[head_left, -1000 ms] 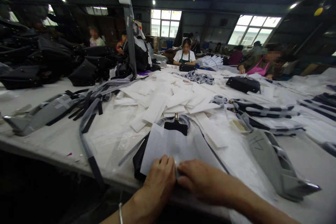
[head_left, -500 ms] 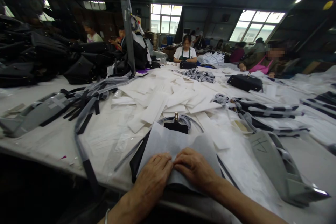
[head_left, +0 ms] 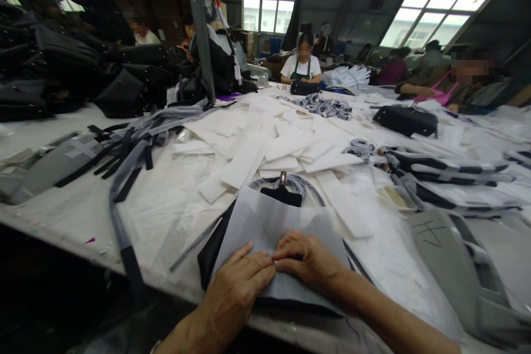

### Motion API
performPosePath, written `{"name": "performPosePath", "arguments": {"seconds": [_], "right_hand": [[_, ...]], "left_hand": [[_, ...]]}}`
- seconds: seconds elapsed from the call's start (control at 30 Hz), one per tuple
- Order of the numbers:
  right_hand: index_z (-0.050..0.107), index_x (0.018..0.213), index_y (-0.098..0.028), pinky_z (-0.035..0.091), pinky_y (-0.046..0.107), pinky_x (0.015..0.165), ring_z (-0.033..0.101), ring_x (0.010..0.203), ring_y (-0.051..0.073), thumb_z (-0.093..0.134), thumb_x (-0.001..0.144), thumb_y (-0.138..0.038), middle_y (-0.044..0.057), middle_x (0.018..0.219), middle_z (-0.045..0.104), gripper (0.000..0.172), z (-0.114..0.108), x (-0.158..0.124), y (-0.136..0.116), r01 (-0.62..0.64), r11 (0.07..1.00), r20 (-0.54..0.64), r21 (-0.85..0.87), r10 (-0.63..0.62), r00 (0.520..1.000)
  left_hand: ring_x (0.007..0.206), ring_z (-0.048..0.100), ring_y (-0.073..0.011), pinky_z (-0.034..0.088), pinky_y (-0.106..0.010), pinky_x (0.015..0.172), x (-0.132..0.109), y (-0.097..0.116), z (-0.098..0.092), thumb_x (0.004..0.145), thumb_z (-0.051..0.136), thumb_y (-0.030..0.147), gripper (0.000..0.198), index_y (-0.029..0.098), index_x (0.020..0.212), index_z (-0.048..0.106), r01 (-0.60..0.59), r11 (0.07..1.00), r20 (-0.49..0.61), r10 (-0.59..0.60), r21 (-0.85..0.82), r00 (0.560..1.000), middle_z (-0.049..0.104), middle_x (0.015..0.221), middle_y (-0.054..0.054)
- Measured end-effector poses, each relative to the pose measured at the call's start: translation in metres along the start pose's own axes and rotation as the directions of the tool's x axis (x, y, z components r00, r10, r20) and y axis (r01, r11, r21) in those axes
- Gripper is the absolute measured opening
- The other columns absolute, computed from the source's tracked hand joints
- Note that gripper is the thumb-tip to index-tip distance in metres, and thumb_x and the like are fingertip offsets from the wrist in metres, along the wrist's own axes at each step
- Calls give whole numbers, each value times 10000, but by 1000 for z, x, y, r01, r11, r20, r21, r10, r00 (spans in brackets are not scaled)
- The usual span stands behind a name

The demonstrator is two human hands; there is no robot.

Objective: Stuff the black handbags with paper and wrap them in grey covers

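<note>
Landmark: black bag, near edge of the table, mostly covered by a grey paper sheet.

- Behind the bag: its black tab with a metal clasp stands upright above the sheet's top edge; a coiled strap loops around it.
- Further behind: a loose heap of white strips, spread across the table.
- Left of the bag: a long grey-wrapped strap runs toward the table edge; clear plastic lies between it and the bag.
- Right of the bag: grey-wrapped pieces, one with pen marks, near but apart.
- Far behind, left: a post and stacked black bags. A co-worker sits at the far end.
- Nothing lies between the hands and the sheet.

Hands, both on the sheet over the bag's lower half:
- Left hand: flat, fingers stretched and pressed together, palm down on the paper.
- Right hand: fingers curled, tips on the paper, touching the left fingertips. Cannot tell whether it nips a fold.
</note>
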State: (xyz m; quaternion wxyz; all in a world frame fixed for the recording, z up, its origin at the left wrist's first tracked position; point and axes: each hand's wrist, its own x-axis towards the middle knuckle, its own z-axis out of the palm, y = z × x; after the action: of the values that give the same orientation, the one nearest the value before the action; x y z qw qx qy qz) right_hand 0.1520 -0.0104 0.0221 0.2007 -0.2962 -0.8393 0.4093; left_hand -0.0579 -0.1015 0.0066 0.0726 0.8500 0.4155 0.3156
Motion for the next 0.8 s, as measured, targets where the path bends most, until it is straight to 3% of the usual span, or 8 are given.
{"name": "performPosePath", "arguments": {"seconds": [0.13,0.27,0.5,0.67,0.8], "right_hand": [[794,957,-257,473,264,842,623,884,155,716,905,-322,20,880,684,115,-4,6,1,86,986,120,-142,-69,990],[782,972,-259,453,268,829,605,883,158,667,937,-366,19,885,658,161,-6,7,-6,113,959,205,-262,-59,977],[775,870,-212,457,238,794,612,851,150,715,901,-256,16,868,649,80,-11,4,-18,20,942,198,-336,50,979],[748,805,-194,446,238,790,608,841,146,669,938,-269,16,856,648,172,-11,2,-13,112,906,207,-408,-28,978],[724,761,-190,444,261,738,598,775,157,633,959,-263,22,806,657,230,-6,3,-18,170,801,252,-573,-25,967]], "left_hand": [[1143,644,-121,359,-348,1168,0,-1,3,1013,410,94,321,253,1203,614,64,998,97,-62,-25,993,723,1149,19],[1081,672,-132,415,-368,1126,1,-4,8,954,515,69,356,289,1219,605,107,994,151,-102,-22,983,728,1142,33],[972,686,-128,411,-368,1126,6,6,1,910,536,4,353,261,1138,617,220,975,184,-215,-7,959,722,1064,32],[1018,666,-129,370,-380,1154,7,7,0,925,567,32,355,283,1173,603,215,976,257,-219,42,941,703,1086,41],[1020,669,-153,388,-397,1130,15,10,2,941,533,41,296,250,1128,628,197,969,352,-239,150,905,700,1060,13]]}}
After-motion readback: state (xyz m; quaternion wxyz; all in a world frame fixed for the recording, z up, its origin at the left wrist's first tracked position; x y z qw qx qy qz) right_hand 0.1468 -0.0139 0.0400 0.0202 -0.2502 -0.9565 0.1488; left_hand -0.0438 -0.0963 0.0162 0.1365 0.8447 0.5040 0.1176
